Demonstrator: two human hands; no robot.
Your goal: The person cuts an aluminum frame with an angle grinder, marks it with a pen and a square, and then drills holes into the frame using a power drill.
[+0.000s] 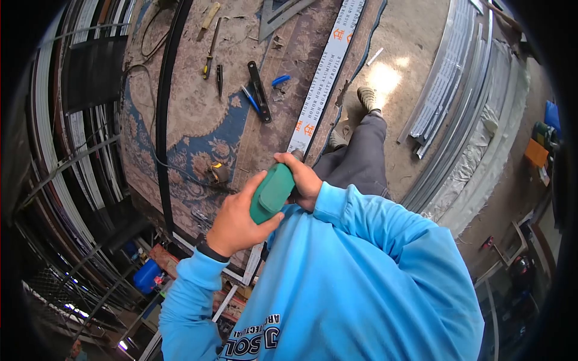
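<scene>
Close to my chest is a green power tool [274, 192], which looks like a cordless drill seen from its battery end. My left hand [235, 219], with a dark band at the wrist, wraps its fingers and thumb around the green base. On the far side my right hand [307, 182] is closed around the tool's body, which is mostly hidden behind the hand and base. A dark tip shows by the right fingers. Just beyond lies a long aluminum profile [322, 90] in printed protective film, its near end close to my right hand.
A patterned carpet [198, 135] covers the worktable. On it lie a tape measure [218, 172], a screwdriver [208, 66], a black handle-like part [259, 93], a blue pen [250, 98] and a metal square [283, 18]. Racked profiles [69, 138] stand left; wrapped lengths [442, 78] lie on the floor right.
</scene>
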